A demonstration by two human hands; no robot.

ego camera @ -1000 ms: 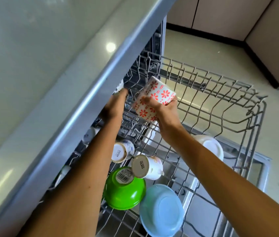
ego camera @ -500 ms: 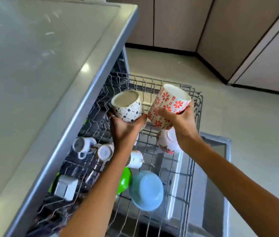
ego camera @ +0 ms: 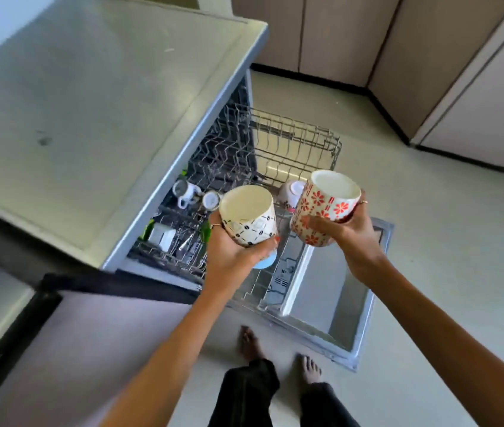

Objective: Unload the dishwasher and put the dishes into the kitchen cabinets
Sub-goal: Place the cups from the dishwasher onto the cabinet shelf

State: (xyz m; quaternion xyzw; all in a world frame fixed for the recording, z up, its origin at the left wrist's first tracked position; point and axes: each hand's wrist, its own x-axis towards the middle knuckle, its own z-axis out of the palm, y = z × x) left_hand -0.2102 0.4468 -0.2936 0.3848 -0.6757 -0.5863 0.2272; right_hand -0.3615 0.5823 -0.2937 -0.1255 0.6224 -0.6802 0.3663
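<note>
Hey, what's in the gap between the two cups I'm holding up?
Nothing touches them; the black-patterned white cup and red-flowered cup are apart. Through the gap, the head view shows an upturned white bowl down on the wire dishwasher rack.

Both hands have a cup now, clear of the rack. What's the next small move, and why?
Probably turn away and carry both to a cabinet: the left hand grips the black-patterned cup, the right hand the red-flowered cup, so neither is free.

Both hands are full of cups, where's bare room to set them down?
The counter left of the rack is bare. The rack's far end by its outer rim is free too. Its near end is crowded with small mugs. Left hand grips the black-patterned cup, right hand the red-flowered cup.
</note>
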